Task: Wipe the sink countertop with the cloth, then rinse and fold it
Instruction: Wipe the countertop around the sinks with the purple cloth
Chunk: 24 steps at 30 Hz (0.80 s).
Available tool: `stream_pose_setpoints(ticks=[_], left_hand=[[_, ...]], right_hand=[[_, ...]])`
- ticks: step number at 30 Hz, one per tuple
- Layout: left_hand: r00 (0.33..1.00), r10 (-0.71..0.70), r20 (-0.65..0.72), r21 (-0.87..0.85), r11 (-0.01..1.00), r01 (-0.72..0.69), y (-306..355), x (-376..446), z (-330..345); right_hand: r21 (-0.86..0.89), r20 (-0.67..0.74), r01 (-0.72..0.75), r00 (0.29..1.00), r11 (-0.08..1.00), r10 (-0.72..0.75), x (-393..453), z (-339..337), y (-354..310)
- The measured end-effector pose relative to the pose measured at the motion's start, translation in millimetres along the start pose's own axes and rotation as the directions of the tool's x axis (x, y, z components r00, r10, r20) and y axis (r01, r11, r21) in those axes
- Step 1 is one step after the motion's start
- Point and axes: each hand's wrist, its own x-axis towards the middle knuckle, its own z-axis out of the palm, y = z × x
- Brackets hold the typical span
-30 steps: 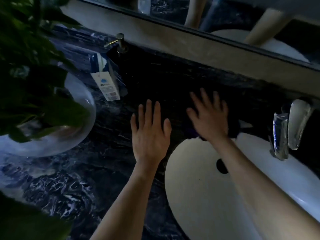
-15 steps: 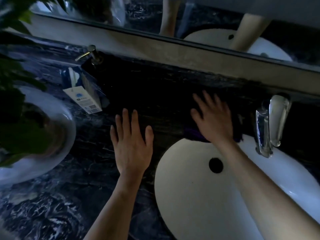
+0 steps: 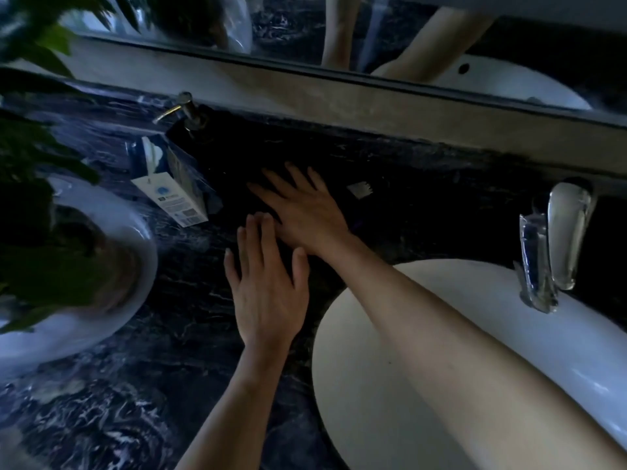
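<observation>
Although the dim light hides most of it, the cloth [image 3: 356, 222] seems to lie flat on the dark marble surface [image 3: 142, 385] under the right hand [image 3: 302, 212], well back from the front edge and beyond the left rim of the sink [image 3: 342, 378]. Only a faint purplish strip shows at that hand's right side, so its long axis and which way it points cannot be told. The right hand is spread wide, palm down, pressing rather than gripping, fingers aimed toward the back-left corner. The left hand [image 3: 268, 293] lies flat and empty on the surface just in front of it, fingers loosely together, their tips touching or nearly touching the right hand. So the right hand is the nearer one, already on the cloth. Just beyond its fingertips to the left stands a small carton [image 3: 173, 198], with a pump dispenser [image 3: 188, 110] behind near the back edge; I judge a wiping stroke leftward would soon meet the carton.
</observation>
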Motion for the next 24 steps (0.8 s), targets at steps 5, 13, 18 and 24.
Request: stream_pose_setpoints(ticks=[5,13,18,24], left_hand=[[1.0,-0.004,0.002,-0.021,1.0,0.004,-1,0,-1],[0.999,-0.001,0.034,0.015,1.0,0.001,3,0,1],[1.0,-0.011,0.017,0.044,0.999,0.01,2,0,5],[1.0,0.004,0.009,0.063,0.998,-0.004,-2,0,5]], right_hand=[[0.018,-0.089,-0.372,0.924,0.928,0.372,-103,2,89],[0.026,-0.072,-0.471,0.879,0.882,0.472,-89,1,73],[-0.04,-0.013,-0.003,1.0,0.999,0.003,-17,4,5],[0.034,-0.079,-0.216,0.973,0.976,0.218,-72,2,71]])
